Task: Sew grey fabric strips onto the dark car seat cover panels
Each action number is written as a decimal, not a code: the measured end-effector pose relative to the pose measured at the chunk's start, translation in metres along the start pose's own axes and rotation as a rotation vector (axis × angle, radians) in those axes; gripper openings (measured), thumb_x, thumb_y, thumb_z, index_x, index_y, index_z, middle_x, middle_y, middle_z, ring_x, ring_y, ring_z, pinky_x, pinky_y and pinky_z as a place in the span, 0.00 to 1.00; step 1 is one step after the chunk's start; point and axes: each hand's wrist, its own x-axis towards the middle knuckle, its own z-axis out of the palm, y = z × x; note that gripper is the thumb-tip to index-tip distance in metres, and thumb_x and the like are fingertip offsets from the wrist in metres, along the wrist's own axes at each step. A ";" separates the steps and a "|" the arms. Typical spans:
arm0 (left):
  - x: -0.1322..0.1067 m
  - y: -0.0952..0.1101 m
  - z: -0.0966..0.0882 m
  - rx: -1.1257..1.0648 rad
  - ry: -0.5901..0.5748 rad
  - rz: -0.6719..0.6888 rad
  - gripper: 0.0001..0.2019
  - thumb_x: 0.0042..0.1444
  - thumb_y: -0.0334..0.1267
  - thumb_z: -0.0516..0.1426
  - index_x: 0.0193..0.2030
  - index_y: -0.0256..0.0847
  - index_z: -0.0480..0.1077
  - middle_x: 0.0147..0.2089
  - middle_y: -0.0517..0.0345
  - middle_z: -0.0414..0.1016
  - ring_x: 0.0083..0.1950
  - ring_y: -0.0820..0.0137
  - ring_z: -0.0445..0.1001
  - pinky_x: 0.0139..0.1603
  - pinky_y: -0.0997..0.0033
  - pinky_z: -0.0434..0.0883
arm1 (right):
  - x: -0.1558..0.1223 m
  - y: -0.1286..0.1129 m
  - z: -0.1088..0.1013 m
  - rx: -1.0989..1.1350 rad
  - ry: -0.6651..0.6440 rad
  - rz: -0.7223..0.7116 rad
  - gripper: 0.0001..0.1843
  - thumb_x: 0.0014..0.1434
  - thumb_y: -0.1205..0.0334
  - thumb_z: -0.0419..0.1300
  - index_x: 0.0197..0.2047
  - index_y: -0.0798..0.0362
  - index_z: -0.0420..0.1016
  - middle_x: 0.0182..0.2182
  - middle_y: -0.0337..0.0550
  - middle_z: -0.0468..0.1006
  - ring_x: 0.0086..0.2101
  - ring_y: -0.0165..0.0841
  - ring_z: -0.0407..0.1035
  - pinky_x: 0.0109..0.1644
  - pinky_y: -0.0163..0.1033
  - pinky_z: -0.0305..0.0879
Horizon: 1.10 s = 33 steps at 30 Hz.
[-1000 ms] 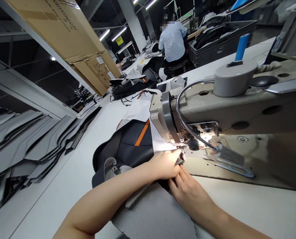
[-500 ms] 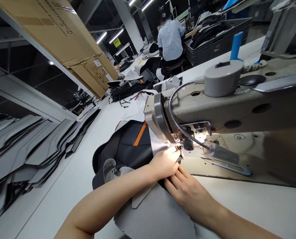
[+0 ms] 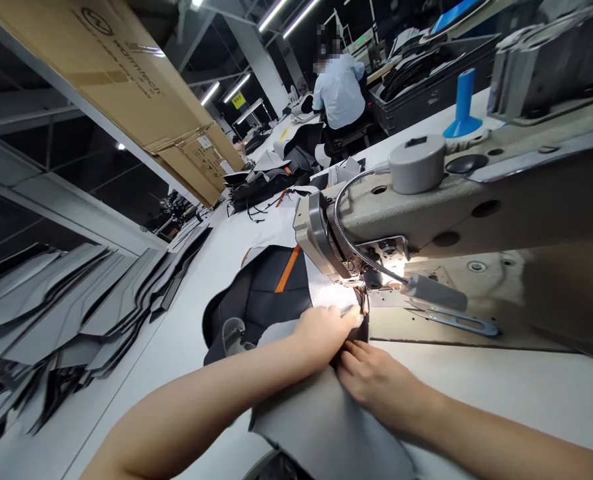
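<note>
A sewing machine [image 3: 376,207] stands at the right, its lamp lighting the needle area. Beneath the needle lies the edge of a black and grey fabric cover [image 3: 271,300] with an orange stripe [image 3: 288,269]. My left hand [image 3: 326,333] is closed on that edge, just in front of the presser foot, with thumb and fingers pinching it. Close below, my right hand [image 3: 369,373] has its fingers curled on the same cover, fingertips partly tucked under the fabric. The cover's grey backing [image 3: 326,420] hangs toward me.
Stacks of grey cut panels [image 3: 96,300] lie along the left. Cardboard boxes [image 3: 141,87] rise behind them. Farther back, dark fabric pieces [image 3: 266,190] are heaped on the white table [image 3: 171,360]. A person in a light blue shirt [image 3: 340,90] sits beside a grey crate [image 3: 436,80].
My left hand has drawn slightly back from the needle along the cover's edge, baring more lit fabric. My right hand has shifted slightly. The whole view has moved a little.
</note>
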 end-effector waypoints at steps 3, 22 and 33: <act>0.001 0.005 0.003 -0.041 -0.056 0.023 0.34 0.53 0.28 0.53 0.67 0.38 0.50 0.43 0.43 0.75 0.40 0.53 0.76 0.36 0.61 0.72 | -0.024 0.001 -0.007 0.022 0.077 0.012 0.16 0.49 0.73 0.55 0.41 0.61 0.76 0.39 0.54 0.79 0.41 0.42 0.73 0.50 0.45 0.69; 0.029 0.023 0.023 -0.031 0.095 -0.131 0.24 0.63 0.31 0.48 0.66 0.35 0.53 0.41 0.46 0.75 0.38 0.62 0.77 0.32 0.68 0.72 | -0.034 0.018 -0.004 0.001 0.042 0.089 0.18 0.53 0.75 0.50 0.44 0.63 0.74 0.44 0.56 0.76 0.48 0.44 0.69 0.54 0.48 0.67; -0.030 0.023 0.026 -0.115 0.374 0.297 0.26 0.60 0.46 0.52 0.61 0.33 0.59 0.62 0.39 0.61 0.62 0.52 0.60 0.58 0.54 0.65 | -0.032 0.027 0.006 0.125 0.038 0.187 0.24 0.54 0.77 0.48 0.53 0.59 0.70 0.47 0.50 0.75 0.50 0.39 0.67 0.56 0.45 0.64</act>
